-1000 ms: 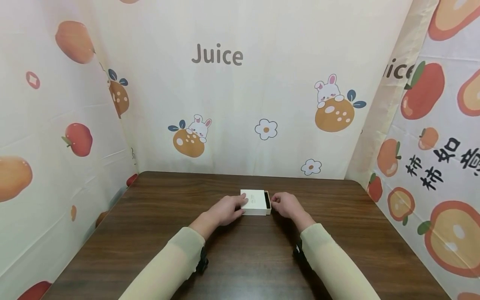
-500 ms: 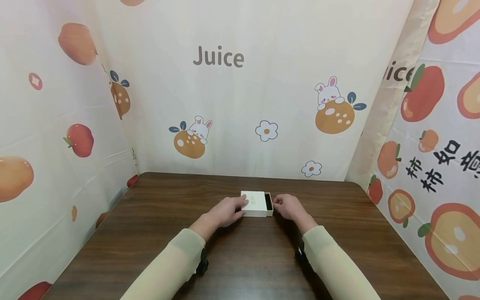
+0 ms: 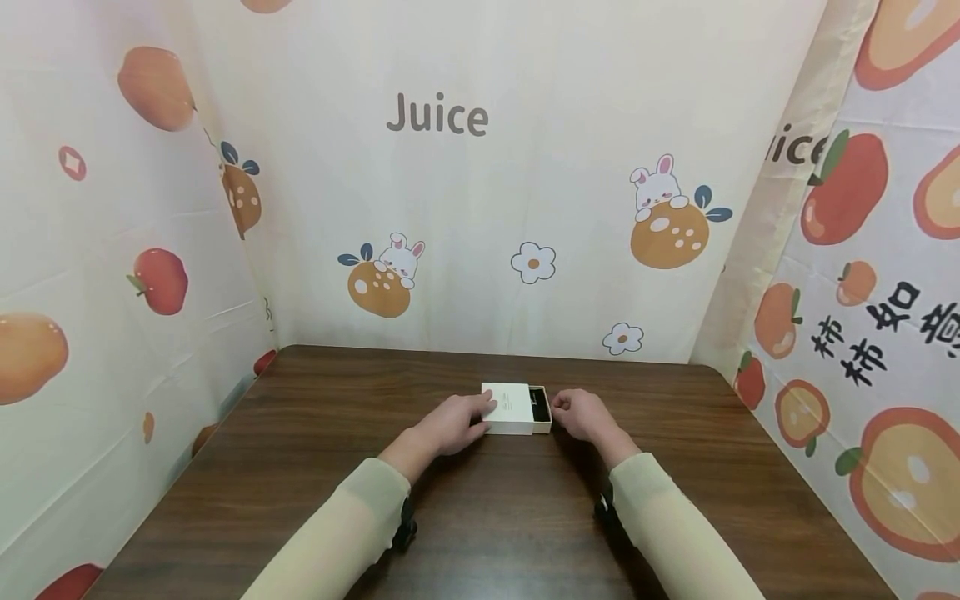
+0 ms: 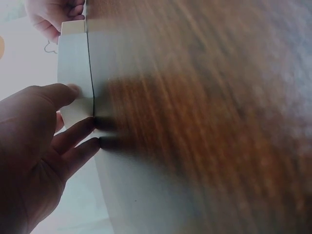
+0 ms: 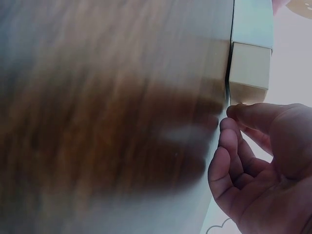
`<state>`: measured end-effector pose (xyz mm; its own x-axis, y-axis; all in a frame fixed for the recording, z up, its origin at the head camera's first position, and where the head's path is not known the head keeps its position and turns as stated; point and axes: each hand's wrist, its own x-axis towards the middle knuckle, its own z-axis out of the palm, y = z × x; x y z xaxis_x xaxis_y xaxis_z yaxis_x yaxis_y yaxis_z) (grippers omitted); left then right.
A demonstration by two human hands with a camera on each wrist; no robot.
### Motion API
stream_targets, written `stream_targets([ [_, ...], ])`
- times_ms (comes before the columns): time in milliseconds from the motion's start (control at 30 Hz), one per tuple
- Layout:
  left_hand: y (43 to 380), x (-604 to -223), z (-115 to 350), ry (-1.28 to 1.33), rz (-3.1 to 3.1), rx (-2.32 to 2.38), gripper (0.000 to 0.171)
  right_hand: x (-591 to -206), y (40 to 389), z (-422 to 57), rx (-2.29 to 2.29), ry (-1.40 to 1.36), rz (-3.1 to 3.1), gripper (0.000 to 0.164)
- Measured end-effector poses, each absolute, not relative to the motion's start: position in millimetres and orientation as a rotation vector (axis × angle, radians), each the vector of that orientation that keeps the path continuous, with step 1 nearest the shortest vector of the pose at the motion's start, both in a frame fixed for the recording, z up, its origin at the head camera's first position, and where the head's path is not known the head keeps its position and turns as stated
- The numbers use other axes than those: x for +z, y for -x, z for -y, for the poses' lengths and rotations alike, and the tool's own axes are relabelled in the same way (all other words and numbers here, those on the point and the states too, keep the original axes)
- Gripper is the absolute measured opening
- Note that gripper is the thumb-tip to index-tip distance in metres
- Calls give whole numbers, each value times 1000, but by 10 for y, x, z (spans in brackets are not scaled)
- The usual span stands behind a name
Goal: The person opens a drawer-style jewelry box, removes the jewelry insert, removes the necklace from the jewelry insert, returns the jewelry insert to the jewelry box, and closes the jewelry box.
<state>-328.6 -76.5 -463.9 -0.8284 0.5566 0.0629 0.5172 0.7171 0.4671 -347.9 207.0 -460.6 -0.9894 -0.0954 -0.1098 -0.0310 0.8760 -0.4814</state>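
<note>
A small white drawer box lies flat on the table, its outer sleeve (image 3: 512, 410) carrying faint small print on top. From its right end slides a cream inner drawer (image 5: 249, 64) with a black interior, partly pulled out. My left hand (image 3: 452, 423) grips the sleeve's left end, thumb at the near side and other fingers around the end and top. At the drawer's outer end, my right hand (image 3: 583, 415) has thumb and index finger together, other fingers curled; what they pinch there is hidden. A small pale mark shows inside the drawer in the head view.
The dark wood-grain table (image 3: 480, 508) has its far edge just behind the box. Fabric curtains (image 3: 465, 192) printed with fruit and rabbits hang behind and at both sides. A dark wrist device (image 3: 405, 525) sits under the left sleeve.
My right hand has moved a little to the right, and the inner drawer has come farther out of the sleeve with it. The left hand holds the sleeve in place.
</note>
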Motion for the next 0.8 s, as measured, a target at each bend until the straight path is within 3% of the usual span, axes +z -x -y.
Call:
stream_targets([
  [800, 3231, -4610, 756, -861, -2836, 776, 49, -4604, 3435, -2199, -700, 153, -2985, 15],
])
